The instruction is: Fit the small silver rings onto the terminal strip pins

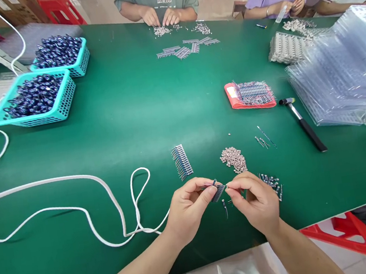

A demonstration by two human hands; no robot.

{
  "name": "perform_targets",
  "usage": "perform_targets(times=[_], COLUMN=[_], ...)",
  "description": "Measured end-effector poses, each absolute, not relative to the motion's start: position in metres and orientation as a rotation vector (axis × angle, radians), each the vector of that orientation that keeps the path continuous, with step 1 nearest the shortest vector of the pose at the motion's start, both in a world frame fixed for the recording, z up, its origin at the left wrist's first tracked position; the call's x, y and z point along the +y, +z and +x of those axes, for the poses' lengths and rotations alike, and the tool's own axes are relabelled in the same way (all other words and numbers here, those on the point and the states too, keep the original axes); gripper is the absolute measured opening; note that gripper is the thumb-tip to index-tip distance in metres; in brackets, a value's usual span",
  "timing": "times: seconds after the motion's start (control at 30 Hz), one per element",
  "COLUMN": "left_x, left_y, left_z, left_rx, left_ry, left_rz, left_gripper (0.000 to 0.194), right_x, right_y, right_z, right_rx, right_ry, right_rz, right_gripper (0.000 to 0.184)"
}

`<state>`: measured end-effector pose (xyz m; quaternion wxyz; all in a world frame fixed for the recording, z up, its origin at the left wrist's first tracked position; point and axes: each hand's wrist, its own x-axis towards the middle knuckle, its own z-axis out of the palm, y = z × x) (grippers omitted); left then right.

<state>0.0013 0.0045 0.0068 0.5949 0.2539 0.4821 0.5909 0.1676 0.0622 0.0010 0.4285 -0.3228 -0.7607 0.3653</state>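
My left hand pinches a short strip of small blue wired components above the green table. My right hand is closed in a pinch at the strip's right end, on something tiny I cannot make out. A finished strip of blue components lies just beyond my left hand. A small heap of silvery beads sits beyond my right hand. Loose blue components lie right of my right hand.
A white cable loops at the left. Two turquoise baskets of blue parts stand far left. A red tray of components, a hammer and stacked clear plastic trays lie right. Other people work at the far edge.
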Motion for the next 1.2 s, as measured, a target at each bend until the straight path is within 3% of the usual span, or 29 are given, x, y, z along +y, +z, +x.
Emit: perform_targets(times=[0.83,1.2], left_x=[0.0038,0.0063], left_y=[0.0051,0.0067], left_z=[0.0002,0.0002], left_rx=[1.113,1.131], left_ry=[1.357,1.324], left_rz=[0.651,0.638], left_gripper=[0.005,0.008], right_x=[0.0617,0.0614], right_y=[0.0021,0.0007], right_z=[0.1672,0.1673], right_rx=[-1.886,-1.867], right_ry=[0.95,1.028], right_rz=[-0.775,-0.813], right_gripper=[0.025,0.017])
